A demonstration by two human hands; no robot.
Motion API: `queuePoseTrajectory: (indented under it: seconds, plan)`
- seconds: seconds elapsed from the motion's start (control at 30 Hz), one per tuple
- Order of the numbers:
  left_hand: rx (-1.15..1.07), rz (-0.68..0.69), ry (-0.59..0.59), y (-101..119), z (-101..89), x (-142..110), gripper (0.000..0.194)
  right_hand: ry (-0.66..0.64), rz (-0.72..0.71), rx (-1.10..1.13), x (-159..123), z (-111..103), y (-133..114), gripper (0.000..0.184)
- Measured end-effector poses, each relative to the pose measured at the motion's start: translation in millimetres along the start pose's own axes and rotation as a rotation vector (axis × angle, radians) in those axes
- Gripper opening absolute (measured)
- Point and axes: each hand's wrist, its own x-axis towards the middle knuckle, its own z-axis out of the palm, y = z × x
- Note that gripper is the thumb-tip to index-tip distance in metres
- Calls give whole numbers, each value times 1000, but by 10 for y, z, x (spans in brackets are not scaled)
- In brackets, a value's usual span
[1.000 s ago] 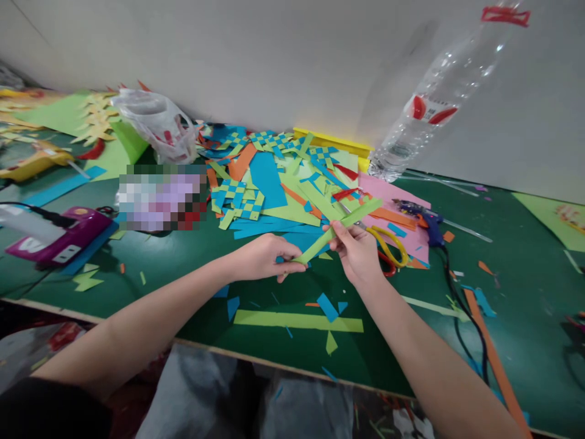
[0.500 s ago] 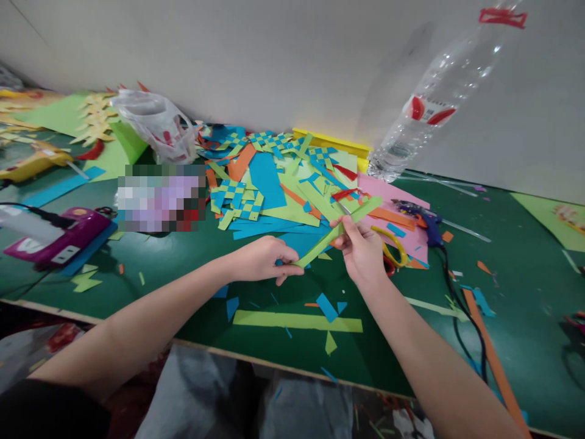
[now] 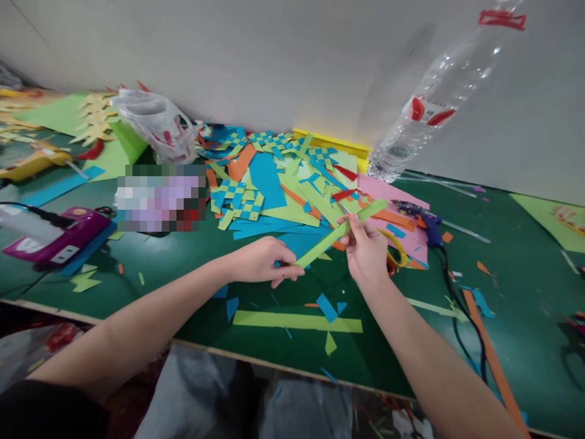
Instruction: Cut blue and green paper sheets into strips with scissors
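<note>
A long light-green paper strip [image 3: 326, 239] slants up to the right above the green table [image 3: 525, 268]. My left hand [image 3: 265, 261] pinches its lower end. My right hand [image 3: 368, 250] is closed round the strip further up, near its upper end. Yellow-handled scissors [image 3: 397, 249] lie just behind my right hand, partly hidden by it. A pile of blue, green and orange paper pieces [image 3: 278, 183], some woven into checkered squares, lies behind both hands.
A clear plastic bottle [image 3: 425, 110] leans on the wall at the back right. A blue glue gun [image 3: 423, 214] with a black cord lies right. A purple device [image 3: 68, 235] and yellow glue gun [image 3: 34, 163] sit left. A green strip [image 3: 297, 320] lies near the front edge.
My right hand has slid up the green strip toward its upper end, covering more of the scissors. My left hand has stayed on the lower end.
</note>
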Motion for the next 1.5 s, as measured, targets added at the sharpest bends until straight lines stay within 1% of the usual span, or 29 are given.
queuePoseTrajectory:
  seconds: [0.1,0.2,0.27,0.53,0.7,0.9,1.3,1.5]
  plan:
    - [-43,-12,-18,4,-7,-11,45,39,-18,7,9,0,-18,28]
    - [-79,-21,-18,4,-14,-15,44,79,-69,-24,7,0,-25,28]
    - [-90,-24,-16,3,-18,-15,44,87,-94,-50,-1,1,-25,27]
    - [-136,-34,-31,-15,-21,-22,45,107,-112,-76,20,-24,-35,28]
    - [-138,-38,-40,-9,-30,-27,44,104,-105,-27,27,-31,-43,26]
    - [-138,-30,-44,-7,-27,-32,43,132,-101,22,38,-38,-71,24]
    - [-149,-30,-39,-19,-21,-27,45,152,-97,-31,56,-52,-62,29]
    - [-162,-18,-51,-20,-19,-30,43,158,-72,57,93,-74,-76,28]
